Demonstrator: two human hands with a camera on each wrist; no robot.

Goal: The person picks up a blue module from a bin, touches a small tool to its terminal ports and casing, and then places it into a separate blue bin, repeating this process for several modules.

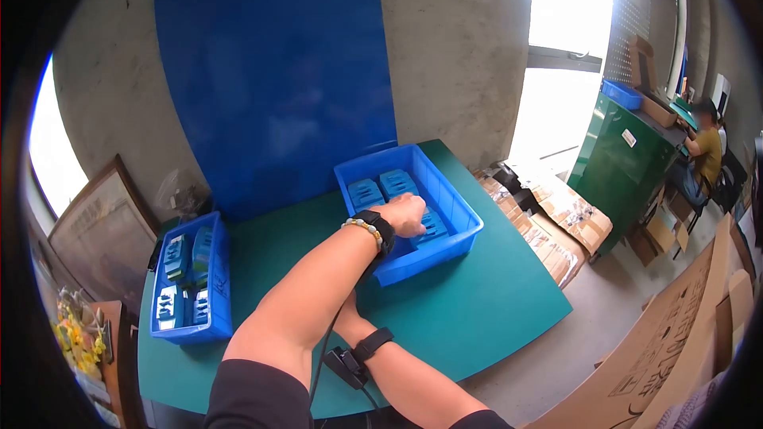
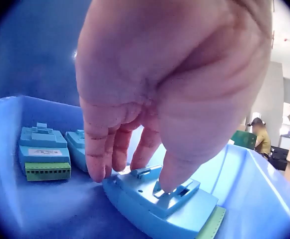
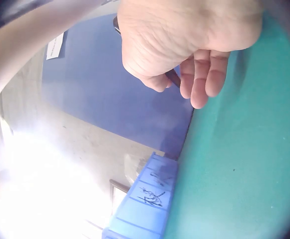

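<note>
One blue module point(image 2: 140, 205), likely light and stiff, is pinched by left hand point(image 2: 170, 84); sides best gripped, clip probably fragile. Right hand point(image 3: 185, 35): fingers loosely bent.

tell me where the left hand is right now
In the head view, the left hand is inside the blue bin on the right side of the green table, its thumb and fingertips touching a blue module.

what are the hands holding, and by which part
The left hand pinches a blue module by its raised top; the right hand seems to pinch a thin dark object, which part cannot be told.
</note>
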